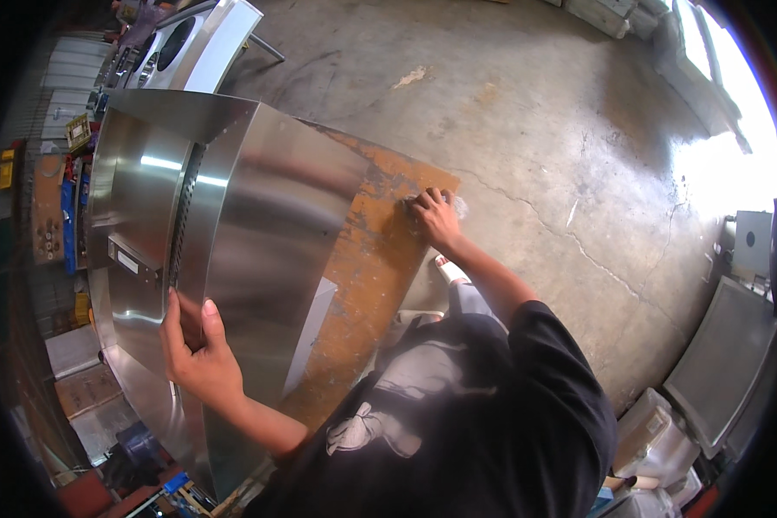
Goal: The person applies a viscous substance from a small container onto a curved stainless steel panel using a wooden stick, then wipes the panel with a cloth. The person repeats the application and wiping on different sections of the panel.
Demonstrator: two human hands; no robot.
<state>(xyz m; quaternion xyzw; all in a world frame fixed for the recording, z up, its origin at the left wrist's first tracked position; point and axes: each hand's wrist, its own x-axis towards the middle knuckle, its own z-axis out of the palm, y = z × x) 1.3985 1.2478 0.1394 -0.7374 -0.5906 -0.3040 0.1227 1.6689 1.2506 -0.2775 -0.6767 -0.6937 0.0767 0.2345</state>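
A large brushed-steel hood-like housing (pixel 276 198) lies on a worn orange-brown tabletop (pixel 363 237). A dark perforated slot (pixel 186 207) runs along it, beside a small panel with a pale window (pixel 131 259). My left hand (pixel 200 354) is over the steel near the slot's lower end. Its thumb and forefinger are apart, with nothing visible between them. Whether the fingertips touch the metal is hard to tell. At the table's far right corner my right hand (pixel 438 217) is closed on a crumpled wad of clear plastic (pixel 460 208), partly hidden under its fingers.
A white-panelled appliance (pixel 224 43) with round dark parts stands beyond the housing. Tools and parts crowd a bench at the left, including a yellow item (pixel 6 170). Cracked concrete floor (pixel 561 164) spreads to the right. Wrapped goods (pixel 656 436) and a grey panel (pixel 721 363) stand at lower right.
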